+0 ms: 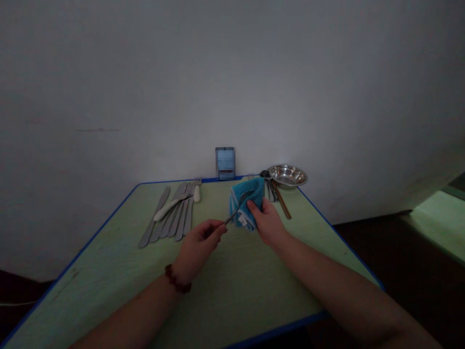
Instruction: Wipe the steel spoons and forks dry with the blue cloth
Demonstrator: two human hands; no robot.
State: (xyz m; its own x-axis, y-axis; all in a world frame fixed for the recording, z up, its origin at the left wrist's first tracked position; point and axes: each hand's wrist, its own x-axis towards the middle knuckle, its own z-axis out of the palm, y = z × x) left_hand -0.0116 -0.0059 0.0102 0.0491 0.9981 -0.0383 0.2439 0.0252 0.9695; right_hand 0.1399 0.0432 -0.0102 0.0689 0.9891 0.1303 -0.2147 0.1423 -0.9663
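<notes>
the bare forearms came up from the bottom of the view, the left one wearing a bracelet of dark red beads. below them ran the blue edge of a pale green table, its worn top scuffed toward the left corner. the left hand was curled closed, pinching the handle of a slim metal utensil between thumb and fingers. the utensil's head lay against a blue towel, too covered to tell spoon from fork. the right hand gripped the folded towel, with its thumb pressed on the front, just above the table's middle.

to the left lay a fanned row of table knives, with a white-handled piece across them and a fork at the far edge. to the right, chopsticks and other dark-handled cutlery lay just beside the towel, below a steel bowl tilted at the far corner. a blurred blue rectangular object stood at the far edge against the plain grey-white wall. dark flooring showed to the right, with a pale green surface beyond it.
</notes>
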